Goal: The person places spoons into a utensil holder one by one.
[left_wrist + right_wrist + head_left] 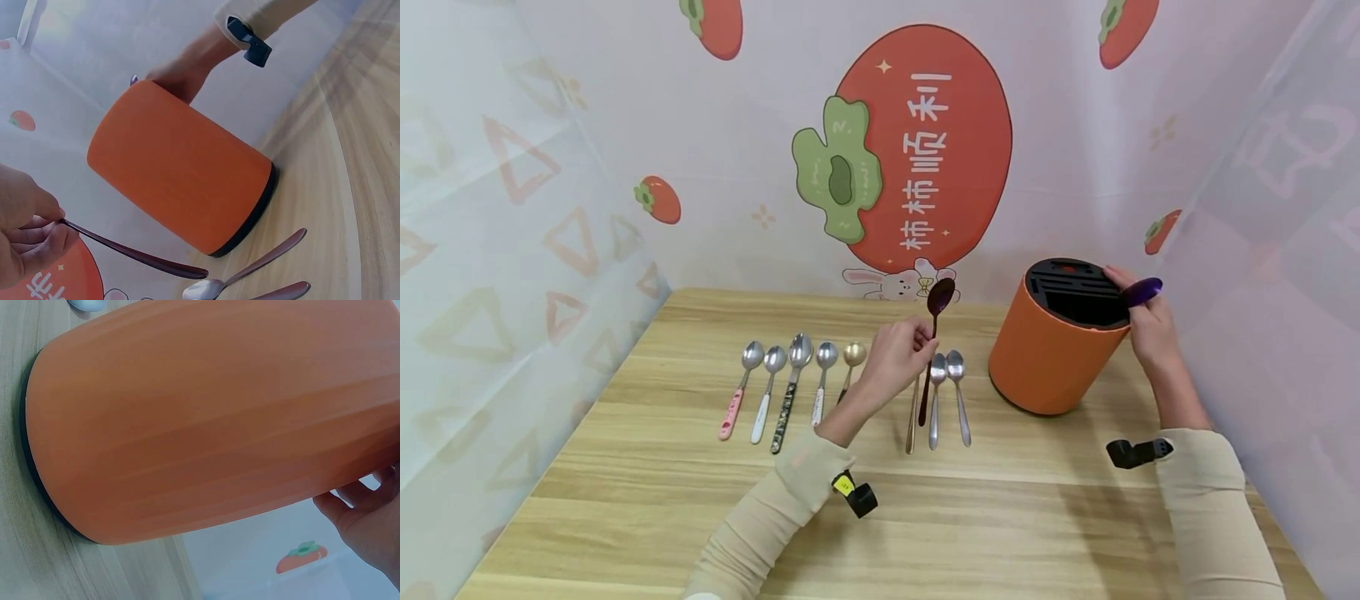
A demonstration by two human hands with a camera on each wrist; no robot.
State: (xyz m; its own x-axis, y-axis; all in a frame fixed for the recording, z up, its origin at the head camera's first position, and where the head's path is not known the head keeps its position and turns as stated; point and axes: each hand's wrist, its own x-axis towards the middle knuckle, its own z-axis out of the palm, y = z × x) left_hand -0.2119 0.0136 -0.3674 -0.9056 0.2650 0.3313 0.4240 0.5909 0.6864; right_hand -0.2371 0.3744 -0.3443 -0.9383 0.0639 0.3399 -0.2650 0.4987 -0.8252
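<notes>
My left hand pinches a dark maroon spoon by its handle, bowl upward, above the row of spoons. In the left wrist view the maroon handle runs down from my fingertips, its bowl out of sight. My right hand grips the upper right side of an orange knife holder with a black slotted top. A purple spoon juts up at the holder's right rim beside that hand, its handle hidden. The right wrist view shows curled fingers against the holder's wall.
Several spoons lie side by side on the wooden table, among them a pink-handled one, a gold-bowled one and a silver one nearest the holder. A printed backdrop stands behind, with pale side walls left and right.
</notes>
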